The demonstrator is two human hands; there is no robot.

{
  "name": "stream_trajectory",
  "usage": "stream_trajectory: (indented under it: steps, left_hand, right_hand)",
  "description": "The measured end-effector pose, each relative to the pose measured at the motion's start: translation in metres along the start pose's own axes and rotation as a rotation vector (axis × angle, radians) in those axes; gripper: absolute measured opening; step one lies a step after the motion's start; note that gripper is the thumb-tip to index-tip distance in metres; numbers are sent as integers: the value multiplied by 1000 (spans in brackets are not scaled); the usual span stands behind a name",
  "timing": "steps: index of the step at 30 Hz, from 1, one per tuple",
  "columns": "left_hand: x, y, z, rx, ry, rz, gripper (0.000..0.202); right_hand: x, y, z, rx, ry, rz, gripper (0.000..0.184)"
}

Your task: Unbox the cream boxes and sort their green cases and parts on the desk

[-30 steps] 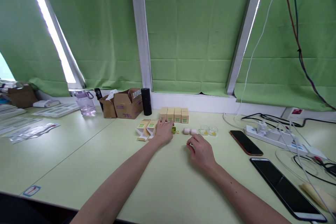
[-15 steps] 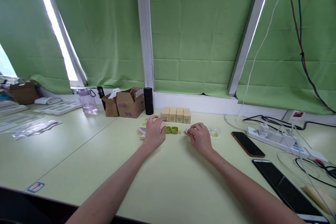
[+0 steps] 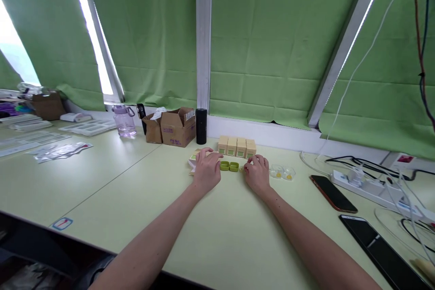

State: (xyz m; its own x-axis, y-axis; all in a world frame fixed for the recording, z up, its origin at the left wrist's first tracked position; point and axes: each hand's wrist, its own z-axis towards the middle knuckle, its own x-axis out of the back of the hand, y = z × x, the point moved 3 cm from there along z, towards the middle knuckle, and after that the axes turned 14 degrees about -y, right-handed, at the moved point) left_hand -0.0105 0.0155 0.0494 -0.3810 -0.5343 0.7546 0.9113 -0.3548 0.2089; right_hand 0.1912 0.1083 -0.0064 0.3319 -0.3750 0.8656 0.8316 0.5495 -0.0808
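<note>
My left hand rests at the left of two small green trays, its fingers spread and the fingertips close to the nearer tray edge. Partly behind it lies a small opened carton with white inside. To the right of the trays, my right hand has thumb and fingers pinched together low over the table; whatever is between them is too small to make out. Beyond that hand sit clear plastic cups with something yellow in them. A row of small kraft boxes stands behind the trays.
At the back left are a black cylinder, open cardboard boxes and a lilac bottle. To the right lie a phone, a larger dark tablet-like device and a white power strip with tangled cables.
The view has turned, so everything sits further right. My right hand has moved left toward the green trays, leaving more of the clear cups visible. My left hand stays about in place.
</note>
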Motion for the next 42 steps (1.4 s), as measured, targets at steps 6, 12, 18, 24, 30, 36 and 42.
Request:
stream_trajectory:
  steps: [6,12,18,24,30,36,42]
  left_hand:
    - [1,2,-1,-17,0,10,25]
    - [-1,2,-1,-33,-1,3,26]
    - [-1,1,-1,-18,-16,-1,25]
    - [1,4,0,-3,-32,2,22]
    - [-5,13,0,-2,-164,-44,24]
    - [-16,24,-7,130,-530,65,22]
    - [-18,24,-8,163,-596,107,24]
  right_hand:
    - [-8,1,1,-4,-12,-17,23]
    - [-6,1,0,-22,9,-9,21]
    - [6,0,-4,-59,82,30,21]
    - [33,29,-13,-121,242,155,15]
    - [52,82,-21,-252,273,177,16]
    - [61,124,-10,-294,226,144,18]
    - [63,143,13,-265,122,89,23]
